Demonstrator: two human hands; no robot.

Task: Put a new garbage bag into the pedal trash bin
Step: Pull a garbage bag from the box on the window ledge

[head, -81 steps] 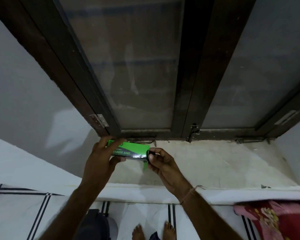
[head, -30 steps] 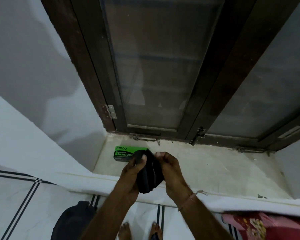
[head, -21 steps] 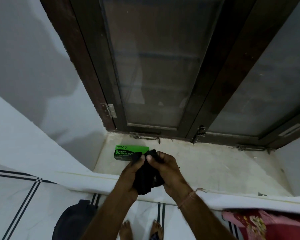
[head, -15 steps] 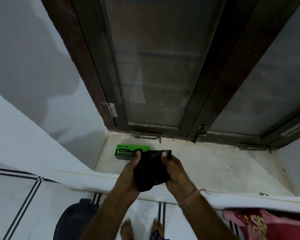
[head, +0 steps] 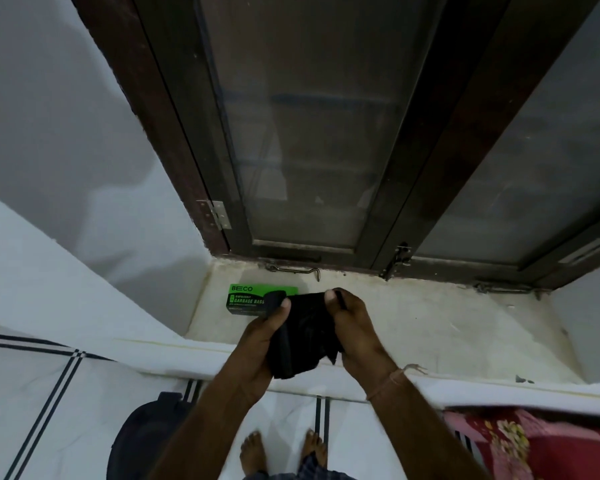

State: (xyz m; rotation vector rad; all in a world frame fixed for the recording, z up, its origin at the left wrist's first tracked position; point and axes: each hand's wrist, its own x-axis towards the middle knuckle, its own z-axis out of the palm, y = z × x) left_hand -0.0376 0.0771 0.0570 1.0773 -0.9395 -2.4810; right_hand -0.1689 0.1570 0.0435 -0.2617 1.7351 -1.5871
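Note:
A folded black garbage bag (head: 303, 336) is held above the front edge of the window sill, between both hands. My left hand (head: 262, 344) grips its left side with the thumb on top. My right hand (head: 355, 332) pinches its upper right corner. Behind the hands, a green and black box of garbage bags (head: 248, 301) lies flat on the pale stone sill (head: 413, 327). The dark round lid of the pedal trash bin (head: 142, 441) shows on the floor at the lower left, partly hidden by my left forearm.
A dark wooden window frame (head: 426, 140) with frosted glass rises behind the sill. A metal hook latch (head: 295, 270) lies along its bottom rail. A red floral cloth (head: 534, 445) sits at the lower right. White tiles with black stripes cover the wall below, and my bare feet (head: 284, 452) stand on them.
The box went from my hands onto the sill, and a black bag came out of it. Over the last second both hands keep working the folded bag, shifting their grip on its top edge.

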